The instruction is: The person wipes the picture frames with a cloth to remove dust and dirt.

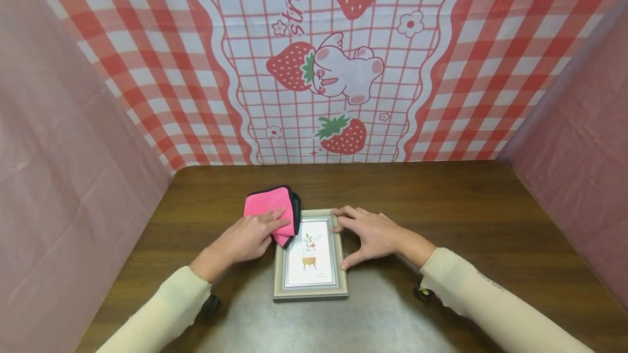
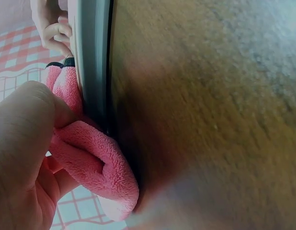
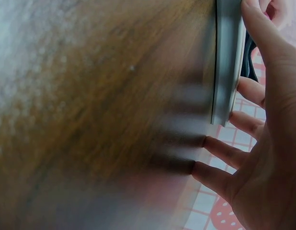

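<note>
A picture frame [image 1: 311,291] with a beige border lies flat on the table, showing a print of a plant in an orange pot. My left hand [image 1: 250,236] holds a folded pink cloth [image 1: 267,200] with dark edging over the frame's upper left corner. Thumb and fingers pinch the fluffy cloth [image 2: 90,153] beside the frame's edge in the left wrist view. On the other side, my right hand [image 1: 375,233] has its fingers spread, with thumb and fingertips touching the frame's right side and upper right corner. Two of its fingers [image 3: 224,151] reach down to the tabletop past the frame.
The brown wooden table [image 1: 441,206] runs back to a red-and-white checked cloth [image 1: 343,119] with strawberry prints, hung upright. Pink curtains [image 1: 73,178] enclose the left and right sides. Light glares on the tabletop nearest me.
</note>
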A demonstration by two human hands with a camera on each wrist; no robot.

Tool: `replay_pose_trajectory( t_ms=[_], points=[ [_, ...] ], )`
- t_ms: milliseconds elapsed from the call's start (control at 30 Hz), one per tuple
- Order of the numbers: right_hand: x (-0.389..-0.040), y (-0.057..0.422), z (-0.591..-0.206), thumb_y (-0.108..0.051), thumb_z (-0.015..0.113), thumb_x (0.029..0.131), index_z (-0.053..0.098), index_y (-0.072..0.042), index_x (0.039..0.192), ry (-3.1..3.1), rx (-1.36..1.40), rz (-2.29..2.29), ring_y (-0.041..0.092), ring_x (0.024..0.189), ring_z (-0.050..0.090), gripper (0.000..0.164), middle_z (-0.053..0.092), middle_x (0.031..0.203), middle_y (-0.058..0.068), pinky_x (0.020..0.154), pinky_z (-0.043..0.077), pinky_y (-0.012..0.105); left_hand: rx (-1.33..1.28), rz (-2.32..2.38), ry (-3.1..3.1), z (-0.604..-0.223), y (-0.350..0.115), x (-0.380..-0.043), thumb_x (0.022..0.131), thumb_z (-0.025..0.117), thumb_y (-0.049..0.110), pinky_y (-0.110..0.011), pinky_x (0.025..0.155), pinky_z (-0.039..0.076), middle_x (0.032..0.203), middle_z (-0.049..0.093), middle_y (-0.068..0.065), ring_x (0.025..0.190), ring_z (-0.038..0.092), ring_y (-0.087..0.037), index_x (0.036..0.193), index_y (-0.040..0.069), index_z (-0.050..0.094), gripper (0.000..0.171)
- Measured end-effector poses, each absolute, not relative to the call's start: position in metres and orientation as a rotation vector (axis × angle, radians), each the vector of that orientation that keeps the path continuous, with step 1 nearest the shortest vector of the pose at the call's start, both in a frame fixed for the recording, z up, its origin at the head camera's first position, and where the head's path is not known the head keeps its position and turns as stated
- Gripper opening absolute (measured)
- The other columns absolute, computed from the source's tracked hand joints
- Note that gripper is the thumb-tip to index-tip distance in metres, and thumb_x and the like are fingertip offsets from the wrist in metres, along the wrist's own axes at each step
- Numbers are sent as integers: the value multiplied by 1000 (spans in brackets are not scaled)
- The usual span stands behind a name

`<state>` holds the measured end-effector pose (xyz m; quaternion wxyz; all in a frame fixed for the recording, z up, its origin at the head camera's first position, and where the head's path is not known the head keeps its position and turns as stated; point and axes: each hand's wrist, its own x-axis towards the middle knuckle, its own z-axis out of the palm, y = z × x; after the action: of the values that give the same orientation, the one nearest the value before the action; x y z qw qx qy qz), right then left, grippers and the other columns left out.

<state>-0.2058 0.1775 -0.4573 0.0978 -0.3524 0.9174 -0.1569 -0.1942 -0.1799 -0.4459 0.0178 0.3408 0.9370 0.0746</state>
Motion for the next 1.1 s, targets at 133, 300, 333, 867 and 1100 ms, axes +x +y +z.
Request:
replay_pose_trajectory(
  t_ms=[133, 300, 333, 867, 1100],
  points=[
    [-206, 177, -458, -79, 90, 78, 70, -29, 144, 2716, -1043, -467, 33, 149, 60, 85, 48, 176, 3, 83, 58, 49, 1033, 241, 2903, -446, -180, -194, 105, 76, 11, -25, 71, 57, 167, 61, -19, 55, 45, -5, 162, 12, 61, 59],
    [-206, 177, -459, -79, 90, 79, 70, -28, 144, 2719, -1048, -458, 33, 149, 60, 85, 48, 176, 3, 84, 59, 49, 1048, 256, 2908, -446, -181, -192, 105, 75, 9, -29, 75, 59, 167, 61, -19, 57, 49, -8, 162, 11, 61, 59],
    [-206, 177, -459, -78, 90, 79, 70, -28, 144, 2718, -1048, -460, 33, 149, 60, 85, 48, 176, 4, 85, 59, 50, 1062, 254, 2915, -446, -181, -192, 105, 75, 9, -30, 75, 60, 166, 62, -19, 59, 54, -10, 162, 11, 61, 59],
    [-207, 177, -460, -78, 90, 79, 69, -27, 146, 2723, -1053, -462, 37, 150, 61, 87, 47, 177, 5, 87, 60, 53, 1191, 286, 2930, -450, -187, -177, 102, 76, 3, -28, 66, 56, 162, 66, -21, 71, 73, -25, 153, 10, 70, 52],
    [-210, 178, -460, -78, 89, 80, 69, -27, 147, 2736, -1051, -455, 39, 151, 61, 87, 46, 179, 5, 83, 58, 48, 1235, 274, 2936, -449, -187, -171, 100, 77, 3, -34, 69, 64, 160, 67, -22, 79, 80, -31, 151, 9, 71, 52]
  ],
)
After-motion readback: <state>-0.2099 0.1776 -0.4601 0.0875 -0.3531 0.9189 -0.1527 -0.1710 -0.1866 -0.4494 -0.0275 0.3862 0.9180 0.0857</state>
